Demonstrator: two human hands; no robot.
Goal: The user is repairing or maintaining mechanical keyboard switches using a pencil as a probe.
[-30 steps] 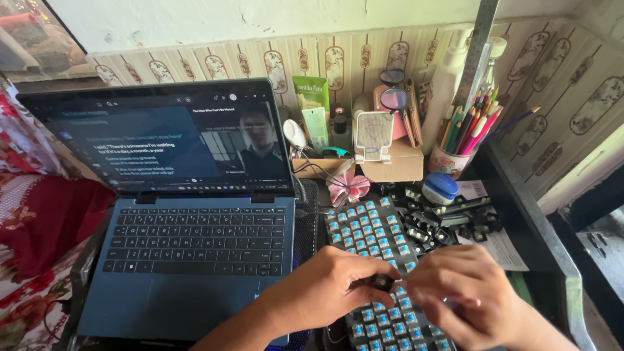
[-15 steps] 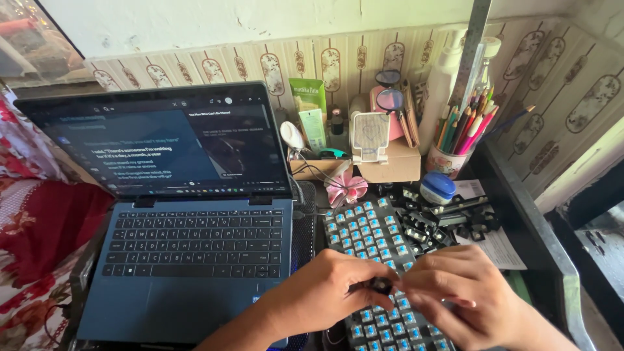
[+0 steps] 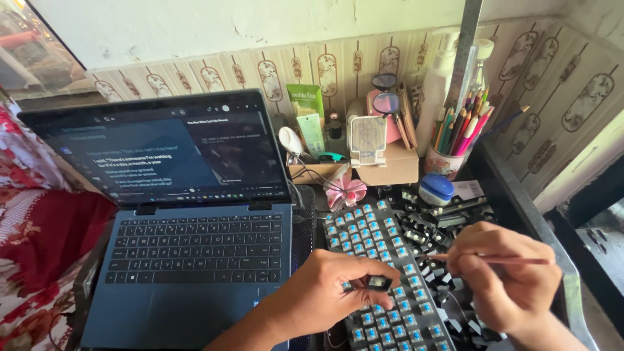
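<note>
Pinching a small black square keycap (image 3: 378,283) between thumb and fingers, the left hand (image 3: 331,292) rests over the lower part of the bare mechanical keyboard with pale blue switches (image 3: 374,250). The right hand (image 3: 504,276) is closed around a thin reddish-brown stick (image 3: 500,260), whose tip points left toward the keyboard's right edge. Just beside that edge lies a heap of loose black keycaps (image 3: 442,218) on the counter (image 3: 520,208). To the left of the keyboard stands an open dark blue laptop (image 3: 195,260) with its screen lit. Behind are a brown cardboard box (image 3: 390,168) and a cup of coloured pencils (image 3: 452,146).
</note>
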